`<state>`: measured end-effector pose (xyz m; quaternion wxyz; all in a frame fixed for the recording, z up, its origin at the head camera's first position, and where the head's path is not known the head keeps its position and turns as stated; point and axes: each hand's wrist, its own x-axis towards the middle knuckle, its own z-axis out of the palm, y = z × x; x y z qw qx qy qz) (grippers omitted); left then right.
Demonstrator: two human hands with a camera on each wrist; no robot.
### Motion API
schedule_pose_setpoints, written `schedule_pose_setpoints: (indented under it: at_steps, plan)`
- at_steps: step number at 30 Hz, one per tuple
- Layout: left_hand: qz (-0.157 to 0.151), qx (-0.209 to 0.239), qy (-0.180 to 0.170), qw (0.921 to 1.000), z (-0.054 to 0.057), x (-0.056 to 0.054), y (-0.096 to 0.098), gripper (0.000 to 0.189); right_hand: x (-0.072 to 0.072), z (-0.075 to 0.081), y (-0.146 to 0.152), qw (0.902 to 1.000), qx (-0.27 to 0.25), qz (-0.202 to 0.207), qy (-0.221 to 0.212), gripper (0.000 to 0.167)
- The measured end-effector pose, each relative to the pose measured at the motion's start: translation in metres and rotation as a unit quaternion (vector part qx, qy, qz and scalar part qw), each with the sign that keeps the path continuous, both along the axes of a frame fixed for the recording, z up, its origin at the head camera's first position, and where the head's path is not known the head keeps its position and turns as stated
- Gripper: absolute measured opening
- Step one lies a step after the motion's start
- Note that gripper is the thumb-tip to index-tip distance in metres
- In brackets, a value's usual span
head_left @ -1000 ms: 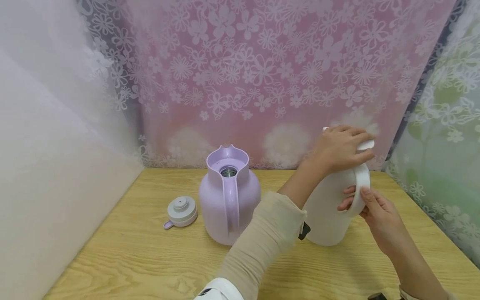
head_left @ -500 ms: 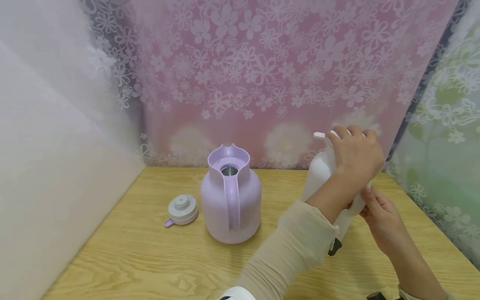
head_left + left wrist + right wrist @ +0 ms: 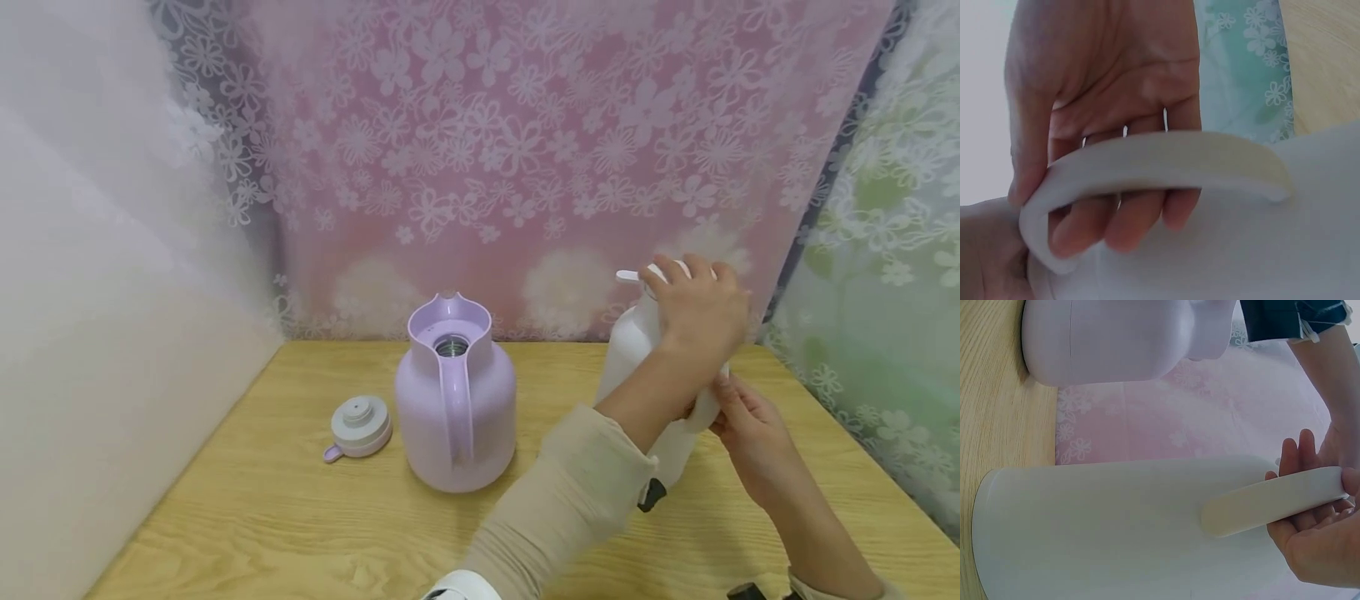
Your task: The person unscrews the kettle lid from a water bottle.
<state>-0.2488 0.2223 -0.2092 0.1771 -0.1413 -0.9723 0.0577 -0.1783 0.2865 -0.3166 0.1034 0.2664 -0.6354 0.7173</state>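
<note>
A white vacuum jug [image 3: 628, 342] stands on the wooden table at the right. My left hand [image 3: 697, 312] lies over its top, fingers bent around the white lid, whose small tab [image 3: 627, 276] sticks out to the left. My right hand [image 3: 753, 437] holds the jug's handle [image 3: 1166, 159]; in the left wrist view its fingers pass through the loop and the thumb presses the outside. Most of the lid is hidden under the left hand. Left of this jug stands a lilac vacuum jug [image 3: 456, 417] with its mouth uncovered, showing a metallic neck.
A grey and lilac stopper lid [image 3: 361, 425] sits on the table [image 3: 300, 525], left of the lilac jug. Pink floral cloth [image 3: 480, 167] hangs behind, with a pale wall at left and a green floral curtain [image 3: 900, 250] at right.
My left hand and forearm have swung round on the lid, and the tab has turned further left. My right hand stays on the handle. The lilac jug and stopper lid stay put.
</note>
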Motion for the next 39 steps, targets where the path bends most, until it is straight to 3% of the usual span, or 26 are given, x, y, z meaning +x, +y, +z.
schedule_pose_setpoints:
  at_steps: [6, 9, 13, 15, 17, 20, 23, 27, 34, 39]
  plan:
    - [-0.068, 0.047, -0.04, 0.9958, 0.005, -0.008, -0.022, 0.05, 0.001, 0.005, -0.002, 0.9994, 0.033, 0.003, -0.008, 0.037]
    - [-0.13, 0.077, -0.045, 0.9875, 0.009, -0.02, -0.036, 0.051, 0.001, 0.005, -0.003, 0.9993, 0.035, -0.004, -0.01, 0.037]
    - [-0.241, 0.057, -0.038, 0.9681, 0.012, -0.038, -0.049, 0.056, 0.0, 0.006, -0.003, 0.9994, 0.033, -0.004, -0.007, 0.036]
    - [-0.282, 0.036, -0.039, 0.958, 0.011, -0.044, -0.053, 0.057, 0.0, 0.005, -0.003, 0.9995, 0.032, -0.003, -0.005, 0.036]
    - [-0.306, 0.02, -0.037, 0.9511, 0.008, -0.048, -0.055, 0.056, 0.0, 0.005, -0.003, 0.9995, 0.032, -0.002, -0.004, 0.036]
    - [-0.319, 0.011, -0.03, 0.9472, 0.004, -0.05, -0.056, 0.051, 0.0, 0.006, -0.003, 0.9995, 0.03, 0.006, -0.003, 0.036]
    - [-0.317, 0.013, -0.021, 0.9482, 0.003, -0.05, -0.056, 0.047, 0.0, 0.006, -0.003, 0.9995, 0.029, 0.01, -0.002, 0.036]
    - [-0.283, 0.009, -0.021, 0.9589, 0.004, -0.044, -0.052, 0.046, 0.0, 0.007, -0.003, 0.9996, 0.027, 0.007, -0.002, 0.037]
    - [-0.148, 0.015, -0.036, 0.9882, 0.005, -0.027, -0.03, 0.043, 0.0, 0.007, -0.001, 0.9995, 0.022, 0.021, -0.003, 0.037]
    - [-0.061, 0.029, -0.028, 0.9973, 0.004, -0.013, -0.012, 0.037, 0.0, 0.004, -0.001, 0.9998, 0.014, 0.015, 0.003, 0.038]
